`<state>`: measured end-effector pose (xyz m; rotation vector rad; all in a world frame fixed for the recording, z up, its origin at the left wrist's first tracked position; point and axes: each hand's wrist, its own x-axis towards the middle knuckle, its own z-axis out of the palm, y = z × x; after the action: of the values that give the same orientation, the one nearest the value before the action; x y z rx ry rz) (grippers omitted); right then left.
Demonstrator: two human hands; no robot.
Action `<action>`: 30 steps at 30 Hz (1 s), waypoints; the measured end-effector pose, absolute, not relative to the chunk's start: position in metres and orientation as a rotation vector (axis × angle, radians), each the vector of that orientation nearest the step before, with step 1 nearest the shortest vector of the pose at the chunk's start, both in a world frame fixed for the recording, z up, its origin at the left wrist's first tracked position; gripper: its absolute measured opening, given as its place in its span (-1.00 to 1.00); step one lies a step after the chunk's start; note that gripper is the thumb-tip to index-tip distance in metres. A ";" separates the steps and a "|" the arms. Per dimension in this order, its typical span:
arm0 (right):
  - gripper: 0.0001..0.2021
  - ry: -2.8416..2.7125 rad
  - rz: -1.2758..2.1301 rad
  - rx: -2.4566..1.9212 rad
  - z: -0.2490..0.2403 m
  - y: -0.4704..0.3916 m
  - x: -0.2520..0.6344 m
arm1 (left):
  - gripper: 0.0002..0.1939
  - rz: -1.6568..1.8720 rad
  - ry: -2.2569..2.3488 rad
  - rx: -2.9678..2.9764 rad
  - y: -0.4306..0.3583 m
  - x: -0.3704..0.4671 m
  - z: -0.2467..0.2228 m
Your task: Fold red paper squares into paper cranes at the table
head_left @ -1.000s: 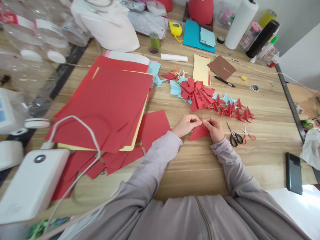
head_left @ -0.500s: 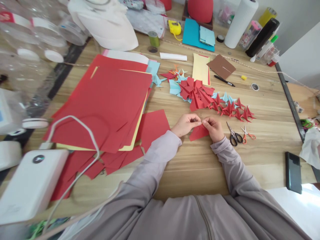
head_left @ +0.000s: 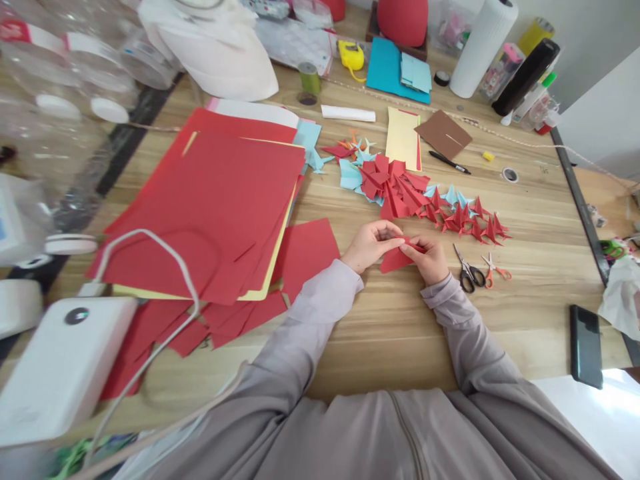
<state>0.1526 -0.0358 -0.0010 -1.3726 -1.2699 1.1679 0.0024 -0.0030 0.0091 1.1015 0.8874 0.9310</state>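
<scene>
At the near left corner of the tabletop (head_left: 395,347), a white power bank (head_left: 65,380) is lying, its white cable (head_left: 145,232) looping across the near left corner of a stack of red sheets (head_left: 220,207). Toward the near right corner, a black smartphone (head_left: 586,347) is lying.

Farther in from the middle of the near edge, the left hand (head_left: 370,247) is pinching a piece of red paper (head_left: 394,261) between thumb and fingers. The right hand (head_left: 426,260) is pinching the same piece from its right side, both thumbs coming close together at its top; the fingers are hiding some of it.

Right of the hands, black-handled scissors (head_left: 471,275) and orange-handled scissors (head_left: 496,271) are lying side by side. Just beyond the hands, folded red papers (head_left: 393,183) are piling up, and pointed red origami pieces (head_left: 457,219) are trailing toward the right edge. Beyond these, a black pen (head_left: 450,163) is lying near a brown paper square (head_left: 443,132). Near the far edge, a yellow tape measure (head_left: 351,57) is sitting beside blue paper (head_left: 381,70).
</scene>
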 end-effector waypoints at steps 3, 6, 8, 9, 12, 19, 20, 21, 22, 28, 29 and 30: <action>-0.73 -1.258 1.154 -1.386 0.001 -0.036 0.152 | -0.77 0.937 0.880 1.101 -0.003 0.002 0.008; -0.72 -1.237 1.167 -1.391 0.002 -0.036 0.152 | -0.79 0.934 0.870 1.086 -0.003 0.002 0.007; -0.71 -1.235 1.175 -1.385 0.001 -0.036 0.153 | -0.79 0.929 0.868 1.073 -0.003 0.003 0.006; -0.71 -1.234 1.182 -1.378 0.000 -0.036 0.154 | -0.78 0.927 0.866 1.065 -0.003 0.003 0.006; -0.73 -1.223 1.213 -1.344 -0.002 -0.036 0.154 | -0.76 0.943 0.864 1.029 -0.004 0.004 0.006; -0.76 -1.157 1.314 -1.320 -0.003 -0.036 0.156 | -0.71 1.009 0.867 0.932 -0.005 0.007 0.004; -0.76 -1.151 1.324 -1.327 -0.003 -0.036 0.156 | -0.71 1.011 0.866 0.923 -0.004 0.007 0.004; -0.76 -1.143 1.323 -1.338 -0.004 -0.036 0.157 | -0.71 1.013 0.865 0.916 -0.004 0.007 0.004; -0.76 -1.130 1.310 -1.355 -0.005 -0.036 0.157 | -0.71 1.015 0.864 0.910 -0.004 0.007 0.004; -0.74 -1.018 1.217 -1.423 -0.009 -0.035 0.154 | -0.71 1.054 0.868 0.904 -0.003 0.005 0.006; -0.74 -1.017 1.215 -1.420 -0.009 -0.036 0.154 | -0.71 1.057 0.870 0.908 -0.003 0.005 0.006; -0.74 -1.023 1.213 -1.413 -0.008 -0.036 0.153 | -0.70 1.056 0.872 0.911 -0.003 0.005 0.006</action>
<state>0.1535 -0.0359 -0.0080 -1.4126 -1.0227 1.2133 0.0048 -0.0030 0.0061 0.9112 0.8716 1.0561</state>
